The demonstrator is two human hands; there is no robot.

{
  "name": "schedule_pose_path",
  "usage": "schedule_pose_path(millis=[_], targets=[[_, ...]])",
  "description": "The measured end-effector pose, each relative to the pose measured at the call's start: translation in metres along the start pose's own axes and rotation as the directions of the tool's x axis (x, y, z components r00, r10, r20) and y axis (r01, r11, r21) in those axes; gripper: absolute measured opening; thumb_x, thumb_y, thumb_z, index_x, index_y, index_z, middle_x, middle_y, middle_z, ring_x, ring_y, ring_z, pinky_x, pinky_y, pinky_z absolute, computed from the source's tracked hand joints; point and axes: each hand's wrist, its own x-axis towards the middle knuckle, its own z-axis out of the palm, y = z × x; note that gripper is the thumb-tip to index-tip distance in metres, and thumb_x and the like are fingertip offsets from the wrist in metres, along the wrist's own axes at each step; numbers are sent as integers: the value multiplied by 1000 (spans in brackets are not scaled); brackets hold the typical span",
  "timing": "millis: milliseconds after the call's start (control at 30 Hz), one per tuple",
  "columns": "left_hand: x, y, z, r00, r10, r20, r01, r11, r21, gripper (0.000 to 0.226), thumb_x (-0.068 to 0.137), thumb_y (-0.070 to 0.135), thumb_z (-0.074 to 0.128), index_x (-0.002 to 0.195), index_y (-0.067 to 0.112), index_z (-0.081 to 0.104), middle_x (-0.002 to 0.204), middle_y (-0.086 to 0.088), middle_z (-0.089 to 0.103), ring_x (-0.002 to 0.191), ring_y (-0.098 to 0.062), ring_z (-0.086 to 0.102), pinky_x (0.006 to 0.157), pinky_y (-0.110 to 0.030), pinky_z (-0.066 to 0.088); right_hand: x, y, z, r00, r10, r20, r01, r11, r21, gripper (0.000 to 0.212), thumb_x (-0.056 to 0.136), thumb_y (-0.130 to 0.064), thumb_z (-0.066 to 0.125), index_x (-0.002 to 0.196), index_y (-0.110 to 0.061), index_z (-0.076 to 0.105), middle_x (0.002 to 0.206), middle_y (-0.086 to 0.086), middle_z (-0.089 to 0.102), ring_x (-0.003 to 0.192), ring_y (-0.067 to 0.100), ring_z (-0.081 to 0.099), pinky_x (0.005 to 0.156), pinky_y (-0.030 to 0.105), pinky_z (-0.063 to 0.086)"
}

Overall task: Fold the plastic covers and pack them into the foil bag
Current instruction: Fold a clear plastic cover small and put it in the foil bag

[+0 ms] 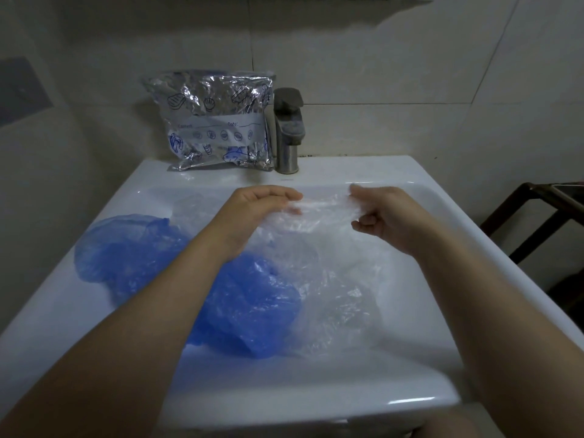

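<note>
A clear plastic cover (325,216) is stretched between my two hands over the back of the white sink (363,169). My left hand (252,207) pinches its left edge and my right hand (385,213) grips its right edge. More clear plastic (341,295) lies crumpled in the basin below. Blue plastic covers (132,248) lie in the left half of the basin, partly under my left forearm. The silver foil bag (215,121), printed with blue seafood drawings, stands upright on the sink's back ledge against the wall, left of the tap.
A steel tap (287,128) stands at the middle of the back ledge, right beside the foil bag. Tiled wall rises behind. A dark wooden rack (537,216) stands to the right of the sink.
</note>
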Motion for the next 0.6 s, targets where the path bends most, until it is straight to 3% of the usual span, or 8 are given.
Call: schedule_pose_path(millis=[67, 167, 267, 367, 500, 600], targets=[[0, -1, -1, 1000, -12, 10, 12, 1000, 15, 14, 77, 13, 68, 86, 24, 72, 87, 6, 74, 86, -8, 66, 84, -25, 47, -1, 3, -1, 994, -74, 76, 89, 972, -217, 15, 86, -15, 64, 72, -12, 64, 70, 4, 53, 59, 11, 47, 60, 17, 49], [0, -2, -7, 994, -42, 103, 37, 998, 42, 27, 72, 11, 69, 95, 25, 69, 95, 4, 74, 94, -7, 66, 97, -27, 45, -3, 0, -8, 978, -144, 151, 184, 933, -308, 16, 81, -2, 67, 74, -16, 68, 73, -2, 66, 65, 6, 59, 61, 16, 49], [-1, -2, -9, 986, -76, 150, 65, 995, 80, 30, 82, -3, 61, 97, 23, 66, 96, 8, 71, 88, 1, 67, 80, -10, 48, -2, -3, -14, 960, -226, 166, 277, 854, -440, 23, 78, 3, 68, 75, -20, 69, 61, -12, 66, 59, -1, 59, 57, 13, 47], [1, -5, -6, 995, -69, 74, 60, 992, 114, 22, 85, 4, 62, 95, 22, 68, 92, 10, 71, 86, 1, 65, 72, -6, 45, -1, -1, -13, 930, -327, 166, 366, 790, -492, 24, 82, -3, 66, 72, -24, 69, 61, -15, 66, 61, -2, 57, 59, 14, 47], [6, -7, -2, 998, -28, -59, 36, 990, 135, 15, 89, 7, 59, 98, 14, 67, 82, 7, 67, 71, 3, 60, 70, -7, 45, 2, 3, -17, 945, -262, 198, 326, 819, -472, 15, 89, -17, 60, 78, -21, 69, 77, -10, 66, 80, 11, 58, 83, 29, 48], [5, -6, -1, 998, -44, -49, 50, 989, 141, 17, 89, 9, 58, 104, 11, 66, 87, 6, 65, 74, -1, 58, 73, -11, 46, 2, 2, -18, 958, -190, 213, 263, 878, -400, 18, 94, -14, 52, 84, -11, 67, 85, -1, 63, 87, 15, 58, 97, 36, 46]])
